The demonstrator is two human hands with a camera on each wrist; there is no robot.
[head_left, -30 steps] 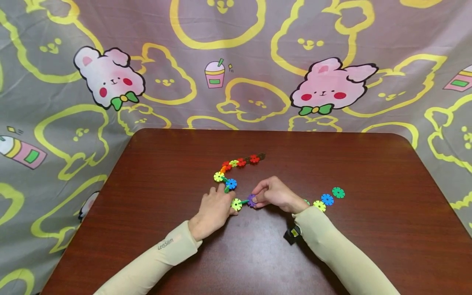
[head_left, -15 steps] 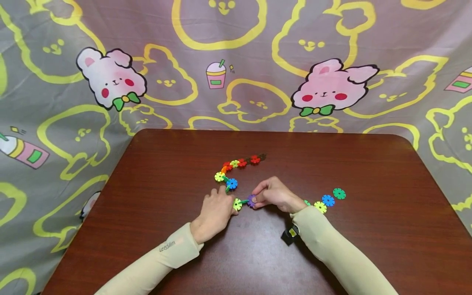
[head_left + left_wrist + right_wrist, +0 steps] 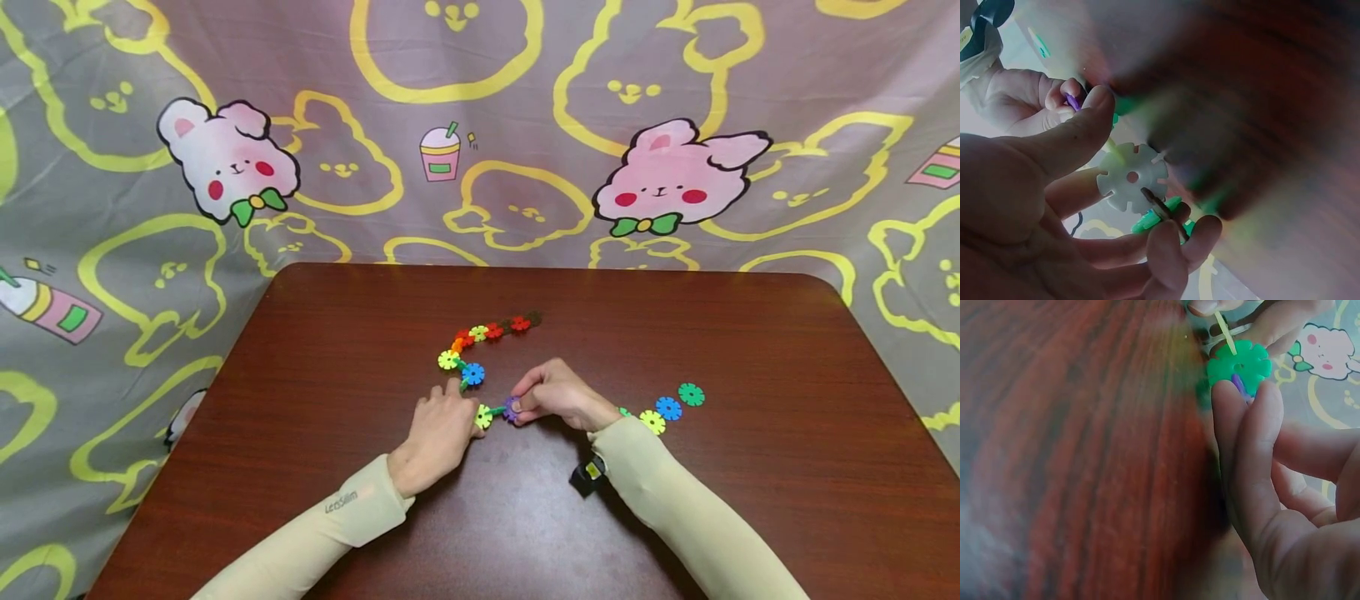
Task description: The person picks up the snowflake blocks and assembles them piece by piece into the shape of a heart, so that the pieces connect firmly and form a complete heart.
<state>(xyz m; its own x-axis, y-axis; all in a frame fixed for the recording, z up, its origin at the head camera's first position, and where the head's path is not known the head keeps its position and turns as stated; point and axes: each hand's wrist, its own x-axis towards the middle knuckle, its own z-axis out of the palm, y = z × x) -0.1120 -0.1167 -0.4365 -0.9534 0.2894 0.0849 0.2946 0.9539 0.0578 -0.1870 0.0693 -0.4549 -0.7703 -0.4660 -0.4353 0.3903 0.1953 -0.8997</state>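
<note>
A chain of notched plastic snowflake discs lies on the table in the head view. Its far part has red discs, and a blue disc sits nearer. My left hand holds the near part, thumb and fingers around a yellow disc; its palm side and a pale-looking disc show in the left wrist view. My right hand pinches a purple disc between thumb and finger. The purple disc meets a green disc standing on edge beside the yellow one. My fingers partly hide the joints.
Right of my right hand lie a loose yellow disc, a blue disc and a green disc. Another green piece is mostly hidden by my right wrist. A patterned curtain hangs behind the brown table.
Both hands keep nearly the same place and hold on the chain. The view has shifted very slightly; no disc has visibly been added or let go.
</note>
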